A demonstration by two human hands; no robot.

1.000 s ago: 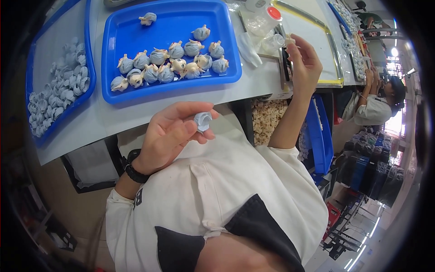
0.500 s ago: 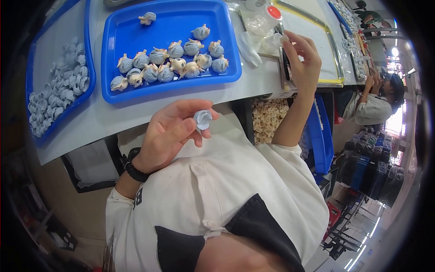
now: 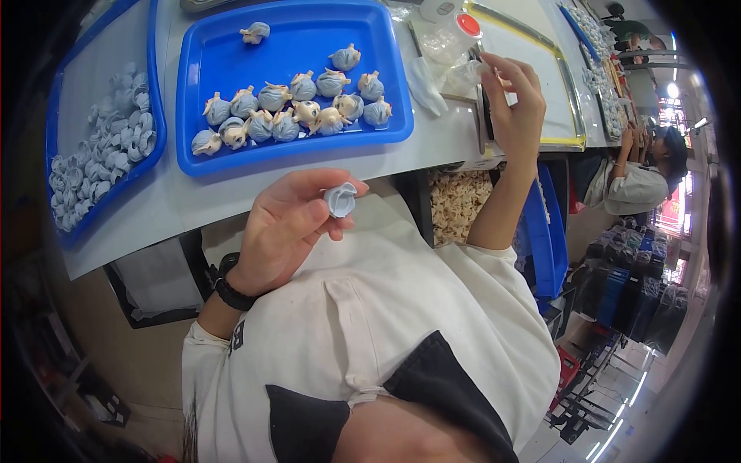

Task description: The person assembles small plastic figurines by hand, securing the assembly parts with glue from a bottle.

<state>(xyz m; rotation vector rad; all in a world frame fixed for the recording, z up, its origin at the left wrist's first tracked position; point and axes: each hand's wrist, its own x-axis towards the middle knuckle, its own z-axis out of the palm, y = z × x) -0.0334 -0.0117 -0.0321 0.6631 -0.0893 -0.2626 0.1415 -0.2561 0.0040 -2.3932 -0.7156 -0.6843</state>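
Observation:
In front of my chest, my left hand (image 3: 289,220) pinches a hollow grey hair piece (image 3: 340,200) between thumb and fingers, its curved open side showing. My right hand (image 3: 513,96) is raised over the table at the right, thumb and fingers drawn together beside a clear plastic bag (image 3: 461,76); what its fingertips hold, if anything, is too small to tell. Beyond my left hand, a blue tray (image 3: 324,35) bears several small figurine heads (image 3: 274,96) with grey hair. At the far left, another blue-rimmed tray (image 3: 158,143) contains a heap of loose grey hair pieces (image 3: 100,166).
A clear container with a red cap (image 3: 468,24) stands near my right hand. Below the table edge is a box of cream-coloured small parts (image 3: 455,204), beside upright blue trays (image 3: 544,239). A yellow-edged frame (image 3: 575,108) lies at the right. Another person (image 3: 641,174) works farther right.
My left hand has shifted slightly left, and the hair piece in it has turned a little. My right hand stays by the plastic bag, its fingers slightly moved.

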